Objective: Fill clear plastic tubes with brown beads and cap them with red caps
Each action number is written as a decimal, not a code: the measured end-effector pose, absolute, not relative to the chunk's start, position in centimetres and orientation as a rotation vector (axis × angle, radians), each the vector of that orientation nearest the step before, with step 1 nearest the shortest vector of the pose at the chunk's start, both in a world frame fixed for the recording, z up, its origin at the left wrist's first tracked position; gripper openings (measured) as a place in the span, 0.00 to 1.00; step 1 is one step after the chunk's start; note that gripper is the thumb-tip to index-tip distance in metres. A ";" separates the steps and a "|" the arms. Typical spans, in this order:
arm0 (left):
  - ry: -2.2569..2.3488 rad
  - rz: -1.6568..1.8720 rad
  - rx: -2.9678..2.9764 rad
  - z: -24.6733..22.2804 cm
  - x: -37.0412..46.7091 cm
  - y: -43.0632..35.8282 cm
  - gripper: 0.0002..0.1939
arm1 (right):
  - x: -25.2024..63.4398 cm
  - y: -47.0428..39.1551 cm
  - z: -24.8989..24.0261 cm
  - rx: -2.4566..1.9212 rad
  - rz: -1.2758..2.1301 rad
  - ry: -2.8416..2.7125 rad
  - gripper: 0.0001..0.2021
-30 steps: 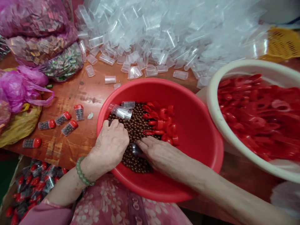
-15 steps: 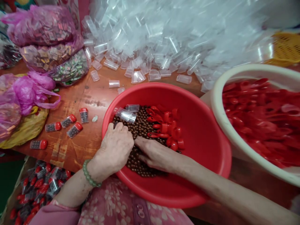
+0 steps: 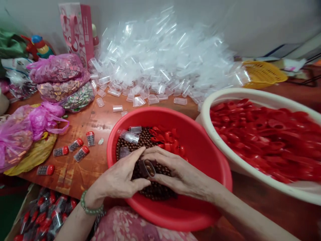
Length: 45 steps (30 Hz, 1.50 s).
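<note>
Over the red basin, my right hand grips a small clear plastic tube between thumb and fingers. Brown balls show at the tube's mouth. My left hand, with a green bead bracelet at its wrist, is cupped on the other side of the tube. Its thumb and fingers are spread apart, the fingertips close to those of my right hand. Beneath both hands lies a heap of small brown balls. Several empty clear tubes rest on the heap, beside red caps with loops.
A white tub full of red caps stands at right. Behind the basin spreads a big pile of clear tubes. Filled tubes with red caps lie on the table at left, near pink bags. More fill a box below.
My hands have come up from the balls, and a tube with balls now shows between them. My left hand has spread its fingers. The view has tilted up.
</note>
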<state>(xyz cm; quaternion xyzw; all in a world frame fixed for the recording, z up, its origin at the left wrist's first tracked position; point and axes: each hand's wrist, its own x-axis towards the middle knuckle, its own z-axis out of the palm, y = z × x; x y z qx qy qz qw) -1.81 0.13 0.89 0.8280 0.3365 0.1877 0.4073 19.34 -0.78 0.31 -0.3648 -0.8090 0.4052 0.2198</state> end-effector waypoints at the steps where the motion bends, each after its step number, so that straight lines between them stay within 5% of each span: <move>1: 0.831 0.497 2.024 0.9 -1.7 0.0 0.36 | 19.3 -0.7 0.6 -0.999 1.108 -2.230 0.13; 7: 0.935 0.594 1.845 0.9 -1.1 -0.8 0.35 | 18.6 -0.8 1.3 -0.959 0.984 -2.211 0.17; 21: 0.870 0.707 1.424 1.5 -0.8 -1.0 0.20 | 18.2 -0.9 3.3 -1.079 0.775 -2.132 0.07; 26: 0.781 0.664 1.523 1.3 -1.8 -0.3 0.18 | 18.1 -0.1 3.8 -1.006 0.822 -2.215 0.16; 34: 0.693 0.620 1.449 0.5 -2.5 0.1 0.19 | 17.6 0.1 3.4 -0.912 0.820 -2.224 0.03; 45: 0.685 0.657 1.240 0.2 -2.4 0.2 0.16 | 17.4 0.4 3.1 -0.999 0.932 -2.169 0.10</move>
